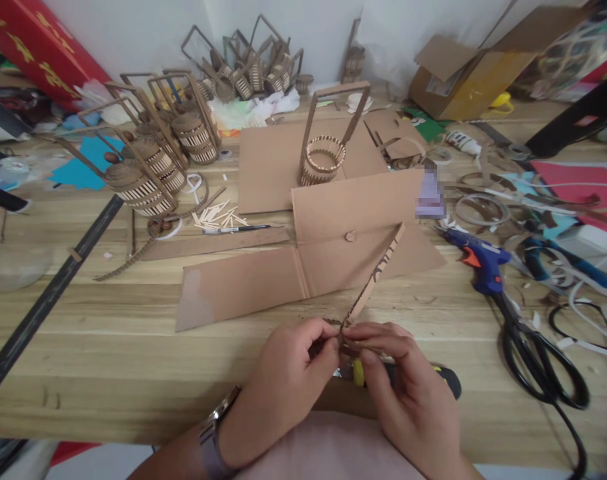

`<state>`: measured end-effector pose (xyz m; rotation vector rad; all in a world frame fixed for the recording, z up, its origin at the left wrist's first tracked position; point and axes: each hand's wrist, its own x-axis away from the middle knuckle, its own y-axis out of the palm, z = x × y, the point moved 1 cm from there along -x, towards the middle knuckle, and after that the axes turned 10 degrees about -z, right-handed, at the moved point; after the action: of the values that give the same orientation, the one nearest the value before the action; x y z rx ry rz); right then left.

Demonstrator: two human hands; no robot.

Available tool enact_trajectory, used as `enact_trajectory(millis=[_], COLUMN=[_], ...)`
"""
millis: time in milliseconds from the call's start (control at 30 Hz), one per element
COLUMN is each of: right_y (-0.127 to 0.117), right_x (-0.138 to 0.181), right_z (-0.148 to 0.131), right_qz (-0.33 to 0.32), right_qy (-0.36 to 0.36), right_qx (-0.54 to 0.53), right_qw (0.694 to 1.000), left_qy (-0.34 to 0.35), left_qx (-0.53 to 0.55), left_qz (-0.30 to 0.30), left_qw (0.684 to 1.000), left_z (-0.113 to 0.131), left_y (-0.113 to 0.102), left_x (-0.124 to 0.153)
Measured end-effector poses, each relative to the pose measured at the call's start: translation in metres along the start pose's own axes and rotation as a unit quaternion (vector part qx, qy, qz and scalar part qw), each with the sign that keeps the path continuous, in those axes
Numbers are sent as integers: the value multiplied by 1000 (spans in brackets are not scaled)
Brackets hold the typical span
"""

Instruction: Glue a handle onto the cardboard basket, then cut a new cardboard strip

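A narrow cardboard strip (375,275) with dark marks on its edge rises from between my fingers, slanting up to the right. My left hand (296,363), with a watch on its wrist, pinches the strip's lower end. Close against it, my right hand (408,383) is closed on the same strip. Beneath my right hand lies a yellow and black tool (451,381), mostly covered, its kind hidden. Just beyond my hands is a folded cardboard sheet (243,283). A small round basket (323,163) with a tall handle stands upright farther back.
At the right lie a blue glue gun (483,260), black-handled scissors (543,360) and blue-handled pliers (573,263). Several finished-looking lidded baskets (143,187) stand at the left, near small wooden sticks (216,215) and a pen (238,229). A long black bar (53,290) crosses the table's left side.
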<state>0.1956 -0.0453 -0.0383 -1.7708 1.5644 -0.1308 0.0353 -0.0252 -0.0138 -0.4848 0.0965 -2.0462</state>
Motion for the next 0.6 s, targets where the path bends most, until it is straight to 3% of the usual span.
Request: enact_trajectory(millis=[167, 600], right_y=[-5, -5], right_x=[-7, -5], right_z=[-3, -1], right_qz=[-15, -18], right_qy=[-23, -34], right_qx=[84, 89], right_qw=[996, 995], left_qy=[5, 10], left_qx=[-6, -77], left_qz=[5, -3], left_qw=[1000, 997], left_z=[-1, 3], left_y=[0, 1], left_x=[0, -1])
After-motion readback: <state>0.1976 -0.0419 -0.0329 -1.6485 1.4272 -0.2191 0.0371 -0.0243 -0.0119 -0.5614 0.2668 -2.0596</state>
